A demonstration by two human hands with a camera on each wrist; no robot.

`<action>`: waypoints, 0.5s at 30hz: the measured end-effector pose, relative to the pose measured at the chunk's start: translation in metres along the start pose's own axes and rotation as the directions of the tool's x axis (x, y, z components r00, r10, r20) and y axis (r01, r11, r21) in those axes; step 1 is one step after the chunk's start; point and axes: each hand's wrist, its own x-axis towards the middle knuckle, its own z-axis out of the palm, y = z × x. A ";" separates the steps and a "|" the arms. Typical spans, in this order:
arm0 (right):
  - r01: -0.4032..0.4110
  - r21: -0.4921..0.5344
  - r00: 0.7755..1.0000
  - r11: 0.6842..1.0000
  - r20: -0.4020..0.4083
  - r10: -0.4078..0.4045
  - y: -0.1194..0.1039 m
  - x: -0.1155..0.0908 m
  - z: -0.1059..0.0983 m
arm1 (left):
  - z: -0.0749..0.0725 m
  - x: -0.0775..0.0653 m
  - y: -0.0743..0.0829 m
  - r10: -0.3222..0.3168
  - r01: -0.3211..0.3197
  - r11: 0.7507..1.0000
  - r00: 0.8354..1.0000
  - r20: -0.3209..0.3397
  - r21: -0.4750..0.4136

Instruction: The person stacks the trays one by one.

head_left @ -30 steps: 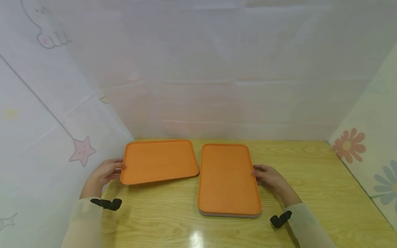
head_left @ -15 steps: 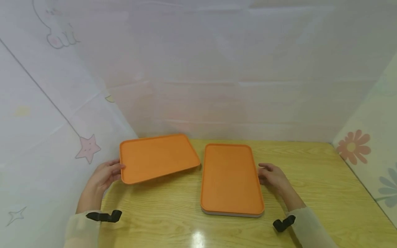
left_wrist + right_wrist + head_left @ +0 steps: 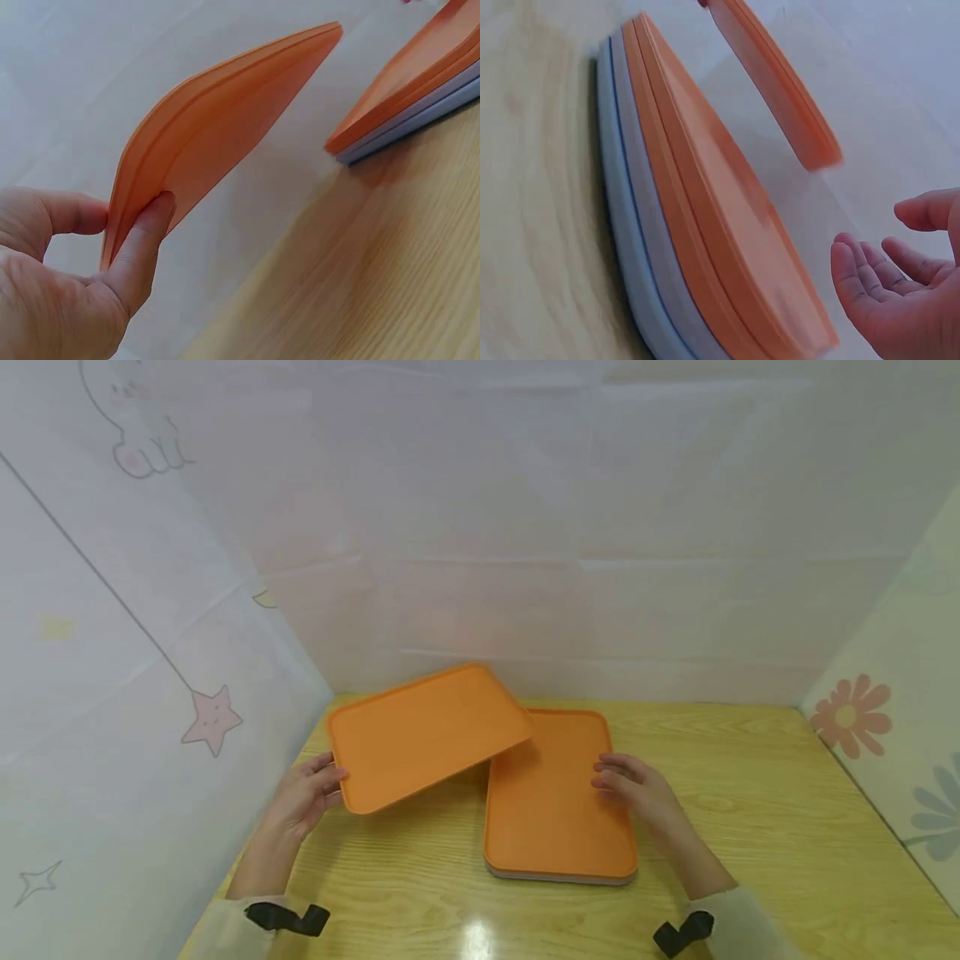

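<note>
My left hand (image 3: 306, 793) pinches the short left edge of an orange tray (image 3: 427, 735), thumb on its upper face and fingers beneath. The tray is raised and tilted, its right end overlapping a stack of trays (image 3: 558, 818) in the head view. Orange trays top that stack, with greyish-blue ones (image 3: 634, 217) below, as the right wrist view shows. In the left wrist view the held orange tray (image 3: 225, 112) stands apart from the stack (image 3: 420, 82). My right hand (image 3: 637, 789) hovers at the stack's right edge, fingers loosely bent and holding nothing.
The trays lie on a wood-grain table (image 3: 735, 777). A pale cloth backdrop (image 3: 480, 527) closes off the back, and patterned side sheets with a pink star (image 3: 212, 720) and flowers (image 3: 851, 717) stand left and right.
The left hand has lifted the orange tray and carried it right, tilting it until it overlaps the stack in view. My right hand let go of the stack's edge and rose slightly over it.
</note>
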 end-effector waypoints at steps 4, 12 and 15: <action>0.000 0.078 0.999 0.997 0.040 -0.003 -0.001 -0.004 0.018 | 0.025 0.002 -0.007 -0.012 0.012 1.000 1.000 0.000 -0.004; -0.031 0.279 0.999 0.960 0.016 0.028 0.000 -0.008 0.044 | 0.068 0.006 -0.021 -0.024 0.024 0.998 1.000 0.004 -0.063; -0.033 0.378 0.999 0.925 -0.012 0.041 0.001 -0.009 0.054 | 0.081 0.008 -0.025 -0.027 0.028 0.996 1.000 0.016 -0.085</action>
